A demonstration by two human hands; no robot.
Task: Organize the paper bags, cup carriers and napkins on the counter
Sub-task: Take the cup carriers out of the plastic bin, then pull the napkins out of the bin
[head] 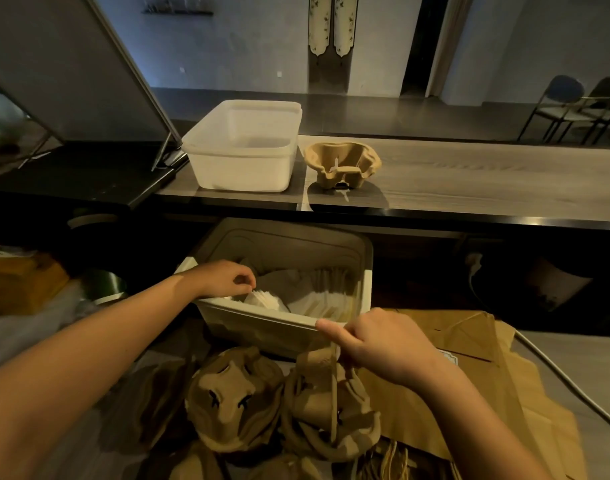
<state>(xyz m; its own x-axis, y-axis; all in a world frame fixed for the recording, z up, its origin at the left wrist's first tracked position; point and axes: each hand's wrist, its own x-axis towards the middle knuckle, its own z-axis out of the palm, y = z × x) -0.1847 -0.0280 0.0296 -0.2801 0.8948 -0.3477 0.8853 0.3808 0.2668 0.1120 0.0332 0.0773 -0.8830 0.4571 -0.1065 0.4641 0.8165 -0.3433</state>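
Where the left hand [223,279] is reached into the white bin [262,318], its fingertips are pinched on the top edge of the napkins [263,300], which are stood on edge at the bin's near left corner. The right hand [379,341] is laid at the bin's near rim, thumb along it and fingers curled. Whether the rim or the thin upright strip of the cup carrier [327,410] just below is gripped cannot be told.

The napkins are judged light, soft and prone to fan apart. A whole stack is best pinched across both faces, not one sheet. The carriers, a second one [227,393] beside the first at the lower counter's [580,351] near edge, are judged light, stiff moulded pulp that is crushable. The rim or centre divider is the likely hold. The paper bags [452,375], spread flat to the right, are expected to slide and crease, so they are better squared and lifted by the pile's edges.

On the upper counter [469,174], near its front edge, a third carrier [341,164] is set just beside a translucent tub [241,147], seemingly empty.

The bin's bottom is hidden. Items at the bottom edge are cut off. The dark left side cannot be made out.
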